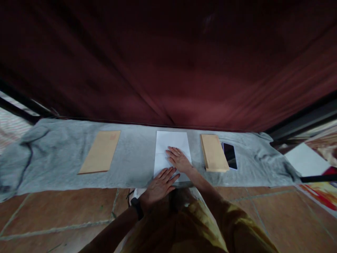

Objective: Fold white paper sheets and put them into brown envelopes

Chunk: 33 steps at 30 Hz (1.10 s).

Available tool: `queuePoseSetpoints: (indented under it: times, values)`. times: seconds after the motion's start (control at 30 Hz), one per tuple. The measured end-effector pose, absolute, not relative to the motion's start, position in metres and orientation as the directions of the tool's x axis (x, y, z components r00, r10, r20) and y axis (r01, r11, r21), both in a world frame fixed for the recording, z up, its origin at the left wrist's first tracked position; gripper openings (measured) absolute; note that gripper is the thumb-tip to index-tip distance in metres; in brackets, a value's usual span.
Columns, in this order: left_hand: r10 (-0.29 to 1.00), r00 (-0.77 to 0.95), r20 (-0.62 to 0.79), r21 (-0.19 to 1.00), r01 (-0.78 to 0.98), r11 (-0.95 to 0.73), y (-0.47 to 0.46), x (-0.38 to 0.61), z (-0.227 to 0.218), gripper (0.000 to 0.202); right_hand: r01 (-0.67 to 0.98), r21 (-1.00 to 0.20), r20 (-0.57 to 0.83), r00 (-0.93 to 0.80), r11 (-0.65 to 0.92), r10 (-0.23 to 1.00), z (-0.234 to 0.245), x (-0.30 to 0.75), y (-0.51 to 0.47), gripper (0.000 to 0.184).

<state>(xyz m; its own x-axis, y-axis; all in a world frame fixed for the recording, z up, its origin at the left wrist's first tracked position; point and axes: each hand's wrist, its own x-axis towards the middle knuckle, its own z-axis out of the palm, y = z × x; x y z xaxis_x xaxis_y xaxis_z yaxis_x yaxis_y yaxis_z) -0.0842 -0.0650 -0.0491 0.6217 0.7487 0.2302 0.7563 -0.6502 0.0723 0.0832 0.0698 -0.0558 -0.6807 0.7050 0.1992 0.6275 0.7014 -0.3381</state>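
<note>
A white sheet of paper (pixel 172 138) lies before me on the cloth-covered surface, with faint creases across it. My left hand (pixel 160 185) rests flat on its near left part, fingers outstretched. Higher up on the sheet, my right hand (pixel 179 160) presses down with its palm, the fingers extended. Neither hand grips anything. To the right sits a stack of brown envelopes (pixel 214 153). Off to the left, a single flat layer of brown envelope (pixel 101 151) lies at a slant; whether more lie under it I cannot tell.
Just right of the stack is a smartphone (pixel 230 155) with a dark screen. A grey cloth (pixel 137 154) covers the narrow table. Behind it hangs a dark red curtain (pixel 168 84), with dark frame bars (pixel 305 119) at the sides. Tiled floor (pixel 68 207) shows below.
</note>
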Motion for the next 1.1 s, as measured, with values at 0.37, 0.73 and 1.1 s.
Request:
queuePoseSetpoints:
  times: [0.37, 0.73, 1.1]
  values:
    - [0.74, 0.644, 0.197, 0.092, 0.739, -0.667, -0.062, -0.087, -0.052, 0.056, 0.71, -0.305, 0.226, -0.593, 0.635, 0.772, -0.06, 0.073, 0.122, 0.048]
    - [0.739, 0.634, 0.228, 0.109, 0.738, -0.666, -0.064, -0.087, -0.056, 0.058, 0.804, -0.237, 0.194, -0.51, 0.545, 0.838, -0.058, 0.058, 0.158, 0.049]
    - [0.749, 0.622, 0.231, 0.096, 0.751, -0.653, -0.062, -0.087, -0.066, 0.058, 0.812, -0.192, 0.228, -0.509, 0.551, 0.83, -0.064, 0.081, 0.09, 0.049]
